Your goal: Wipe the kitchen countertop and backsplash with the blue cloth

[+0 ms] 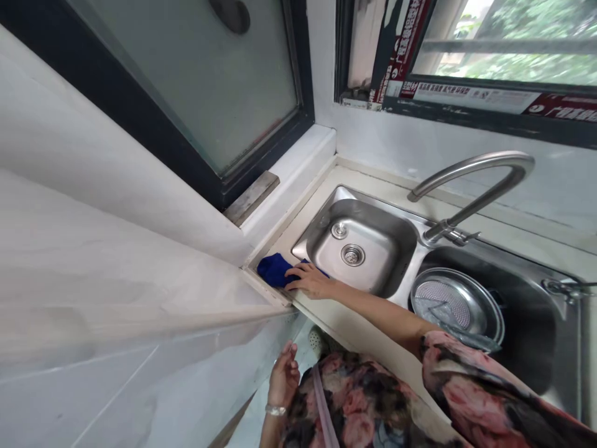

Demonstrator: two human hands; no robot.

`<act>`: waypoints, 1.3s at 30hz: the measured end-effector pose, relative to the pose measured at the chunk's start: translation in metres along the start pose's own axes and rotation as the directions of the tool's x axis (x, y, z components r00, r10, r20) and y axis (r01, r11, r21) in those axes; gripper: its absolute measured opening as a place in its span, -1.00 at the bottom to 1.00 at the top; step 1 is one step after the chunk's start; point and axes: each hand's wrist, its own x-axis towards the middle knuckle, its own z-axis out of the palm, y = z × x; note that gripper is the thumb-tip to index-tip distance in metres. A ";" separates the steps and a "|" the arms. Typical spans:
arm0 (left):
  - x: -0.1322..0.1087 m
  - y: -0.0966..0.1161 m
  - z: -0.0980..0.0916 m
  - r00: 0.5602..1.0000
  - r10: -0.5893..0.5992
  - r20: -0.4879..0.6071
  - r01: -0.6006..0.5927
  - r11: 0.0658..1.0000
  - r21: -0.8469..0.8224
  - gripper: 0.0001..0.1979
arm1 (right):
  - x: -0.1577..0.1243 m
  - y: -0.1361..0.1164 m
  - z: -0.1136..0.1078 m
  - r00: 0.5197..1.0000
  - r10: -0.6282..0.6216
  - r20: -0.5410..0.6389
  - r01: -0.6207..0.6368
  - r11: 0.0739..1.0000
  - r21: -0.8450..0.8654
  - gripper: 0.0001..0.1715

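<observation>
A blue cloth (274,269) lies bunched in the corner of the pale countertop (318,309), left of the sink. My right hand (310,280) presses on the cloth, its fingers spread over the right part of it. Lower down, my left hand (285,373) hangs in the air beside my body, fingers loosely curled with gaps between them and nothing in them; a bracelet is on that wrist. The left sink basin (368,230) has a drain and a small round metal stopper (340,230) in it.
A curved metal faucet (485,163) rises behind the basins. In the right basin (532,336) sits a metal bowl with a strainer (443,302) and clear plastic. A wall and a window frame (224,186) border the counter on the left; another window is behind.
</observation>
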 end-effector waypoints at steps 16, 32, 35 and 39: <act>0.009 -0.002 0.006 0.997 -0.067 -0.032 0.067 0.998 -0.006 -0.79 | 0.006 -0.005 0.015 0.992 0.120 -0.028 -0.115 0.983 0.144 -0.84; 0.009 0.004 0.017 0.997 -0.073 -0.035 0.074 0.997 0.016 -0.78 | 0.015 -0.012 0.018 0.974 0.227 -0.007 -0.222 0.957 0.186 -0.96; 0.009 0.003 0.015 0.997 -0.071 -0.033 0.072 0.997 0.014 -0.77 | 0.018 -0.016 0.022 0.964 0.267 -0.007 -0.261 0.947 0.187 -0.97; 0.011 0.000 0.010 0.997 -0.067 -0.036 0.068 0.998 0.017 -0.70 | 0.019 -0.018 0.025 0.959 0.283 -0.023 -0.275 0.945 0.180 -0.96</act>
